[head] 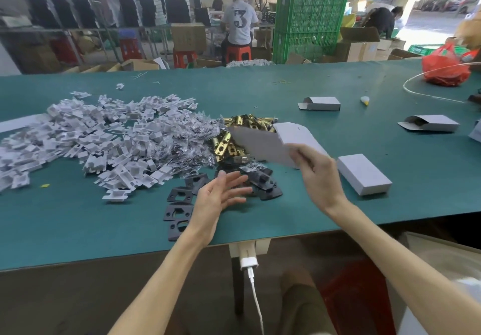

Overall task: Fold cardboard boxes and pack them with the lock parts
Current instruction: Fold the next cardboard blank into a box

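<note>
My right hand (316,176) pinches a flat, unfolded white cardboard box blank (263,144) and holds it tilted above the green table (312,87); the blank is motion-blurred. Just left of it, my left hand (221,196) hovers open with fingers spread over black lock plates (179,204). Behind the blank lie brass latch parts (234,139), bagged screws (187,139) and a large heap of white plastic inserts (91,136). A closed white box (364,173) lies right of my right hand.
Two part-folded white boxes (321,103) (432,123) lie farther back on the right. A red plastic bag (446,67) and a clear tube (426,92) sit at the far right. The table's front edge runs near my forearms. People work among crates behind.
</note>
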### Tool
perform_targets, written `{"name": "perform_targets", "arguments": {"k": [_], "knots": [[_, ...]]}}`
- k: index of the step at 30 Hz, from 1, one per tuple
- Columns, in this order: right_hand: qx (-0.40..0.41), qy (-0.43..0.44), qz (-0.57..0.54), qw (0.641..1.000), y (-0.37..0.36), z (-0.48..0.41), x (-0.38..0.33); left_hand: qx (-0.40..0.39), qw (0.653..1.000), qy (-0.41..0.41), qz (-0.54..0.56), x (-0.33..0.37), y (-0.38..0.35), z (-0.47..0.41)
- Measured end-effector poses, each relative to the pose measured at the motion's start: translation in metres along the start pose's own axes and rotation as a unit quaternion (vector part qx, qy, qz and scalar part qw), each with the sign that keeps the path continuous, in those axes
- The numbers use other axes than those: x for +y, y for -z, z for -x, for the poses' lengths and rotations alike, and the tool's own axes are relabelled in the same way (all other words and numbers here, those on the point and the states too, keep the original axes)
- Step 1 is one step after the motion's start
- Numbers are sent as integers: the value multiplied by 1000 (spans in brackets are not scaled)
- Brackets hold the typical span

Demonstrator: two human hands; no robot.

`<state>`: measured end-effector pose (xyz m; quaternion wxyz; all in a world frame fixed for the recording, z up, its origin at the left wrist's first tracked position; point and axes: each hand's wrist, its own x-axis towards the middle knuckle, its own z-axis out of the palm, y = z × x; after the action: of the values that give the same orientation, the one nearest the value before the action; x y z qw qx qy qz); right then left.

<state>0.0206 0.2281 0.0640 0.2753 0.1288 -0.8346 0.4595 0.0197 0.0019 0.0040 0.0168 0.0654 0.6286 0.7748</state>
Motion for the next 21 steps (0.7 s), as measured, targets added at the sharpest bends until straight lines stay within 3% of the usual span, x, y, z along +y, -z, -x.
{"name": "perform_targets", "arguments": {"k": [6, 10, 16, 19, 21], "knots": [[-131, 84, -38, 987, -38, 55, -16, 1, 991, 43, 126, 6, 8, 0], [-161, 173, 47, 970, -55, 67, -15, 49, 973, 80, 211, 8, 16, 1], [-243, 46, 5, 969, -62, 78, -8, 123, 959, 102, 233, 8, 15, 0], [-150, -44, -50, 986, -63, 73, -8, 111, 968, 94, 204, 8, 13, 1], [-122, -134, -118, 976, -61, 62, -9, 100, 972, 92, 192, 8, 13, 2]]}}
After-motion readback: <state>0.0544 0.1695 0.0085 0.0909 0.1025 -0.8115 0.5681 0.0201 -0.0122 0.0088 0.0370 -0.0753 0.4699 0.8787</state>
